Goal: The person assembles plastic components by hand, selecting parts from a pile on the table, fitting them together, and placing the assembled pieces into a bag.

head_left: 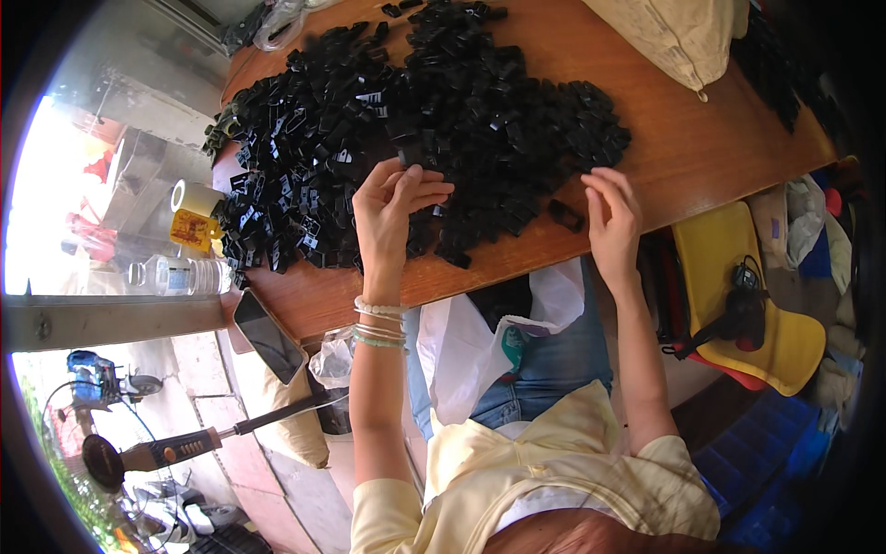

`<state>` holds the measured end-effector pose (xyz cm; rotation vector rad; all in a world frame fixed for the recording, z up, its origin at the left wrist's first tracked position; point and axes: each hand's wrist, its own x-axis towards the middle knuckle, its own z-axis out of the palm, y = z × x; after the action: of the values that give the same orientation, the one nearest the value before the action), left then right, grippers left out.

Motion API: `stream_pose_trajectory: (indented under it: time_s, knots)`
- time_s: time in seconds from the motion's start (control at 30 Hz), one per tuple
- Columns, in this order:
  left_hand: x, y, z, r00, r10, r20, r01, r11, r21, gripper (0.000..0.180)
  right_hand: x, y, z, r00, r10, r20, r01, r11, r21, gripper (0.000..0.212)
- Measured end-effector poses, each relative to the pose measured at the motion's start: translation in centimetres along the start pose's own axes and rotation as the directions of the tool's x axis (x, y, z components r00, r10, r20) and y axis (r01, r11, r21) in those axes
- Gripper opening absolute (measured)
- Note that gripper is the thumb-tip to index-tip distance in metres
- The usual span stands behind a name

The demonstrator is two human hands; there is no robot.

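A big heap of small black plastic parts (415,111) covers the brown wooden table (701,138). My left hand (392,208) rests on the near edge of the heap, fingers curled around one of the black pieces. My right hand (611,214) hovers at the heap's right edge with fingers apart, next to a lone black piece (565,214). A white plastic bag (480,337) lies open on my lap under the table edge.
A dark phone (268,334) lies at the table's near left corner. A yellow tape roll (194,198) and a clear water bottle (180,275) stand at the left. A cream cloth bag (678,37) sits at the far right. A yellow chair (738,277) holds black headphones.
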<state>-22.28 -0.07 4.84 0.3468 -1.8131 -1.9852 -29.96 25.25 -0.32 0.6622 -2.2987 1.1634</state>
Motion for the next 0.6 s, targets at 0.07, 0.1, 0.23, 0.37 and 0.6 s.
stream_pose_trajectory:
  time_s: [0.07,0.1,0.23,0.37,0.6]
  knots:
    - [-0.7,-0.1,0.1,0.999,-0.019,-0.044,0.016,0.998,-0.063,0.021,1.0,1.6,0.2,0.997,-0.046,-0.054,0.041,0.996,-0.084,0.019]
    - [-1.0,-0.2,0.1,0.992,-0.073,-0.099,0.061,0.991,-0.123,0.023,1.2,2.3,0.2,1.0,0.023,-0.003,-0.023,0.985,-0.172,0.021]
    - [-1.4,-1.1,-0.8,0.982,-0.112,-0.153,0.101,0.992,-0.074,0.025,1.6,2.8,0.3,0.988,0.137,0.068,-0.117,0.964,-0.237,0.028]
    - [-2.8,-0.1,0.9,0.99,-0.098,-0.098,0.102,0.994,0.037,0.029,1.2,2.7,0.6,1.0,-0.022,-0.02,0.017,0.976,-0.218,0.029]
    - [-5.3,0.7,2.9,0.974,-0.209,0.085,0.201,0.976,0.088,0.032,2.2,1.8,0.7,0.977,-0.12,0.176,0.187,0.882,-0.432,0.027]
